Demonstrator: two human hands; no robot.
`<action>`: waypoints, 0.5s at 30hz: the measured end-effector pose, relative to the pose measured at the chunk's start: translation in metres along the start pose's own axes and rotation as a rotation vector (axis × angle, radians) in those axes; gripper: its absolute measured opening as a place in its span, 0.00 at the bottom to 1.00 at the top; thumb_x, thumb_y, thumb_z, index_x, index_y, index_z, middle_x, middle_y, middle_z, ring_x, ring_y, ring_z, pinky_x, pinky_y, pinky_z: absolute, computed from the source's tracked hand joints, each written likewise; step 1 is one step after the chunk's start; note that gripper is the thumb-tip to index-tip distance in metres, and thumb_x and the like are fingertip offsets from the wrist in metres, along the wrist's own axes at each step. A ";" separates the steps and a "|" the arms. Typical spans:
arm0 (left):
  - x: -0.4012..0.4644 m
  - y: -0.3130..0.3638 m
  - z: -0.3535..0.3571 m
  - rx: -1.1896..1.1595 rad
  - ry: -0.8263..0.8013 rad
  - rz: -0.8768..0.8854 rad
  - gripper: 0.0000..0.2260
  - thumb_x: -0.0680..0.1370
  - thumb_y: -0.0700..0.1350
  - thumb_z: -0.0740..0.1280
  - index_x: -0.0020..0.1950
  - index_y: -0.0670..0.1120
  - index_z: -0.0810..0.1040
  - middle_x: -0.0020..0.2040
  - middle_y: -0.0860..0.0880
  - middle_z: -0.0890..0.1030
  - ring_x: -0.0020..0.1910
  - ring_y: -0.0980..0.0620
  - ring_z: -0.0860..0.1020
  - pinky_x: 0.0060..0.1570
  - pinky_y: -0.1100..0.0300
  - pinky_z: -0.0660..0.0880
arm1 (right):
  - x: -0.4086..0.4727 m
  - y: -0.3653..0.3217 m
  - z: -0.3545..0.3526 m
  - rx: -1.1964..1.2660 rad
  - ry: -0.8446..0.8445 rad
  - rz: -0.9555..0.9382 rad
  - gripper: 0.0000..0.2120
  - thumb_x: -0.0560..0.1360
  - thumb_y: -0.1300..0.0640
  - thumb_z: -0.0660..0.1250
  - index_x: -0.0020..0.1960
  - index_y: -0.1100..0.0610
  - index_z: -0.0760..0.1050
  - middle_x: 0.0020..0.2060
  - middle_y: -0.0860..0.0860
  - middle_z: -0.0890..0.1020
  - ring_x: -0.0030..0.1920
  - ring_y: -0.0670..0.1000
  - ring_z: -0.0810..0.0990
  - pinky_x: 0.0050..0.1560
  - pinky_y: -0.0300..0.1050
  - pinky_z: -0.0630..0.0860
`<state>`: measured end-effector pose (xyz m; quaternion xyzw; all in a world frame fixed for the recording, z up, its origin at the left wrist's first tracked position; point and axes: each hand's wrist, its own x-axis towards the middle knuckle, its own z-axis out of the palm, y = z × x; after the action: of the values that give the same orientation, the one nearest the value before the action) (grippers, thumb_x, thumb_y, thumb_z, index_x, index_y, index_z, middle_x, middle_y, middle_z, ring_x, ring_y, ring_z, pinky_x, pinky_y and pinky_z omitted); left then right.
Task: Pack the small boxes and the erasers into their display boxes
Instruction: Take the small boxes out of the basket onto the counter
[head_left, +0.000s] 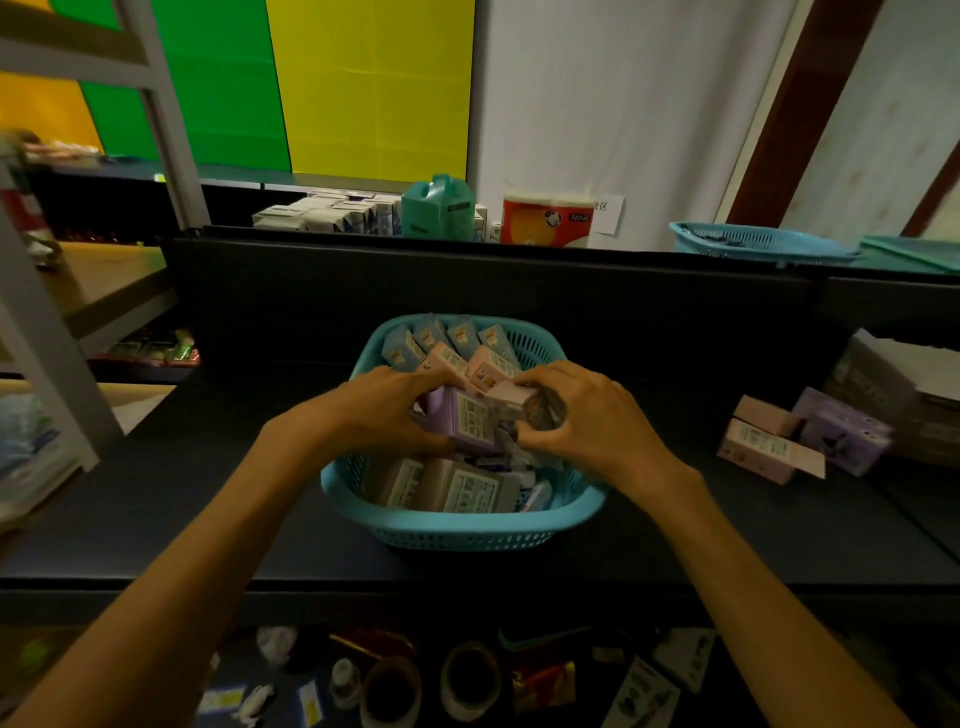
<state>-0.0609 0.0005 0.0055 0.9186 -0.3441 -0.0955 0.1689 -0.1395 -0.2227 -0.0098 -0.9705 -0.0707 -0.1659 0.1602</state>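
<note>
Small boxes (457, 358) fill a teal basket (457, 527) that stands in the middle of the dark tabletop (260, 519): pale blue ones upright along the far wall, pink ones just before them, grey ones lying flat at the near side. Both hands are over the basket's middle. The left hand (387, 405) has its fingers curled round the left side of a purple box (465, 421), and the right hand (582, 410) has its fingers curled on the right side of the same cluster, thumb pressed by a pale pink box (506, 397) that sits against the purple one. Whether the right hand holds the pink box alone or both, I cannot tell. Well to the right on the tabletop lie two pink display boxes (763, 441), one with an open flap, touching a purple display box (841, 428). Beyond the dark back panel stand a teal jug (439, 208), a red and white pack (548, 218) and a second teal basket (758, 241). On the lower shelf near the person lie rolls of tape (470, 680).
</note>
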 end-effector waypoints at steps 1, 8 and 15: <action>0.000 0.000 0.000 -0.007 -0.014 -0.006 0.27 0.73 0.58 0.68 0.69 0.64 0.60 0.62 0.54 0.75 0.48 0.61 0.73 0.47 0.65 0.70 | 0.000 0.001 0.000 0.007 0.007 -0.002 0.26 0.69 0.44 0.71 0.65 0.46 0.70 0.59 0.44 0.75 0.55 0.45 0.75 0.55 0.45 0.76; 0.003 0.004 -0.001 -0.009 -0.084 -0.033 0.29 0.75 0.59 0.65 0.72 0.64 0.54 0.65 0.52 0.73 0.45 0.61 0.70 0.44 0.65 0.67 | -0.001 0.005 0.008 0.021 0.015 -0.007 0.26 0.70 0.44 0.70 0.66 0.46 0.70 0.60 0.44 0.74 0.56 0.44 0.74 0.56 0.43 0.75; 0.005 -0.001 0.001 -0.084 -0.087 -0.021 0.29 0.75 0.58 0.65 0.71 0.66 0.53 0.66 0.52 0.73 0.45 0.62 0.71 0.46 0.64 0.68 | -0.001 0.008 0.010 0.030 0.025 -0.012 0.25 0.71 0.45 0.70 0.66 0.47 0.70 0.60 0.44 0.73 0.56 0.43 0.73 0.55 0.38 0.72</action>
<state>-0.0567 -0.0018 0.0040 0.9092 -0.3373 -0.1515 0.1912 -0.1358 -0.2272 -0.0209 -0.9654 -0.0770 -0.1778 0.1745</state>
